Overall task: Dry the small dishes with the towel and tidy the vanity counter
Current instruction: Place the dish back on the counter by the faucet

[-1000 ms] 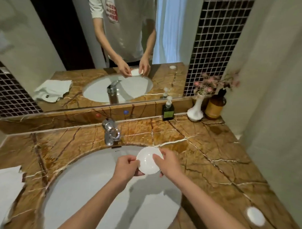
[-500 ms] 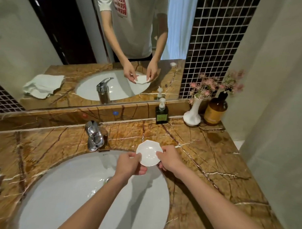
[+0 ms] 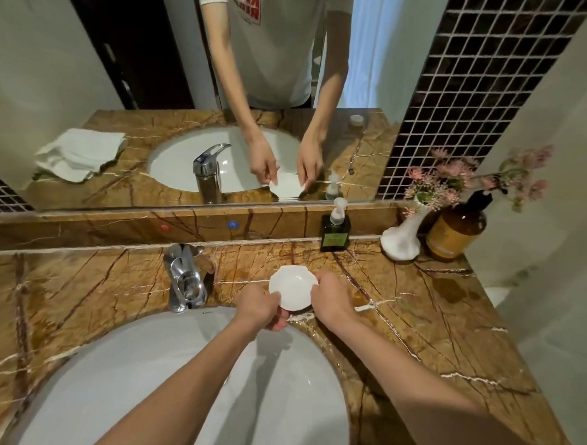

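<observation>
Warm, fairly dim indoor light from above; arms cast soft double shadows into the sink. Bright specular glints on the faucet and a sheen on the wet counter. Cool daylight shows in the mirror behind the person. Strong wide-angle bending at edges: backsplash and tile lines curve. Centre sharp, flowers and far corners soft; slight compression smear overall.

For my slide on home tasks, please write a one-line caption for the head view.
Both hands, left hand and right hand, hold a small white dish beside the faucet.
</observation>
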`<action>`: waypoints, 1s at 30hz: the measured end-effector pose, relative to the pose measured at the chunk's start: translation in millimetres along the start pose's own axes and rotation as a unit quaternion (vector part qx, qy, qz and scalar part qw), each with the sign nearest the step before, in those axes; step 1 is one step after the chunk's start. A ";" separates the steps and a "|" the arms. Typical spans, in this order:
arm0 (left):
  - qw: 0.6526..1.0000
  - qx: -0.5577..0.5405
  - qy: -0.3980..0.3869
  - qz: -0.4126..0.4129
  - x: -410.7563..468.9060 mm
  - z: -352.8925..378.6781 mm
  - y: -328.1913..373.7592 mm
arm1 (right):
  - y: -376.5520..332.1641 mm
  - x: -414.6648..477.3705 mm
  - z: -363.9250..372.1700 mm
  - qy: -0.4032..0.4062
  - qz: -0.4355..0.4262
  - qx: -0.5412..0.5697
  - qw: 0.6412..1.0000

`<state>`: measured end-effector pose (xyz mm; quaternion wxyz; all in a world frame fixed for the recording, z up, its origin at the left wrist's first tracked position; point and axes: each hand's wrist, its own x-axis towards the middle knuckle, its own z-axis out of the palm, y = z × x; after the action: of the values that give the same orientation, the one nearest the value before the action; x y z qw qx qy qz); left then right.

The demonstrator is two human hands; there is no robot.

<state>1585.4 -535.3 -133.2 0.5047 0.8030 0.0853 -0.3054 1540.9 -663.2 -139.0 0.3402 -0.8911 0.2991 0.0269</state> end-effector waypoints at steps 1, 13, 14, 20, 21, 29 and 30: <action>1.000 0.007 0.000 0.000 2.7 -0.3 1.1 | 1.1 2.9 1.4 0.004 0.000 -0.002 1.000; 0.998 0.043 -0.002 0.037 15.5 0.4 0.0 | 3.5 19.4 10.6 0.025 0.005 -0.012 1.000; 0.997 0.058 0.002 0.044 15.8 0.4 -0.9 | 3.2 19.8 11.1 0.026 0.006 -0.013 1.000; 0.951 0.238 0.093 0.176 9.6 -4.8 -4.7 | 4.6 16.0 13.0 0.045 -0.019 -0.011 0.999; 0.929 0.272 0.116 0.223 5.6 -5.5 -8.4 | 5.5 13.8 13.3 0.048 -0.029 -0.003 0.998; 0.735 0.577 0.007 0.356 2.0 12.3 -20.0 | 17.5 -10.5 12.0 0.086 -0.019 0.086 0.992; 0.725 0.592 0.010 0.353 4.3 13.0 -20.9 | 20.9 -15.5 10.9 0.092 -0.019 0.091 0.991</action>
<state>1574.3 -537.2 -155.5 -0.0030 0.9139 -0.3969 -0.0855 1518.3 -660.8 -155.8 0.3919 -0.8606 0.3129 -0.0888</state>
